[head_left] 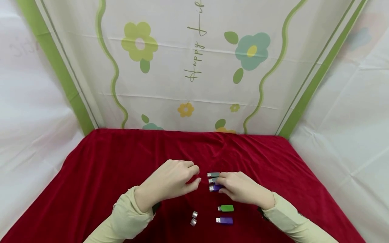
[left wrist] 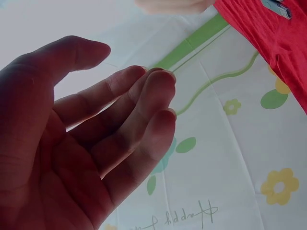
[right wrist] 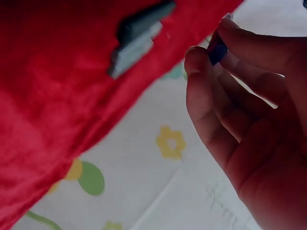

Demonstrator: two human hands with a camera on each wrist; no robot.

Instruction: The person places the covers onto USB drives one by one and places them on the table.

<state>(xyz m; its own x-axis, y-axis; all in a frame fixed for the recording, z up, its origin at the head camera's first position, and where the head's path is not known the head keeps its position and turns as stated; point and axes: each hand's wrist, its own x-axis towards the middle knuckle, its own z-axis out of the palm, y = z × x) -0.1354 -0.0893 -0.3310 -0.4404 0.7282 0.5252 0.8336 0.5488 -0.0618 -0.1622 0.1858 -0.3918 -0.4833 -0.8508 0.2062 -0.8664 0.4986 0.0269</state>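
Note:
My right hand (head_left: 243,186) pinches a purple-blue USB stick (head_left: 214,188) between thumb and forefinger; its blue body (right wrist: 218,52) shows between the fingertips in the right wrist view. Just beyond it on the red cloth, two greyish USB sticks (head_left: 212,174) lie side by side, partly covered by the fingers in the head view. To their left hovers my left hand (head_left: 173,180), holding nothing. Its fingers (left wrist: 156,91) are loosely bent, with the thumb apart from them. Nearer the front lie a green USB stick (head_left: 226,208) and another purple USB stick (head_left: 225,220).
Two small silver metal pieces (head_left: 195,214) lie on the red velvet cloth (head_left: 136,152), left of the front USB sticks. White fabric walls with printed flowers (head_left: 139,44) stand behind the table and at both sides.

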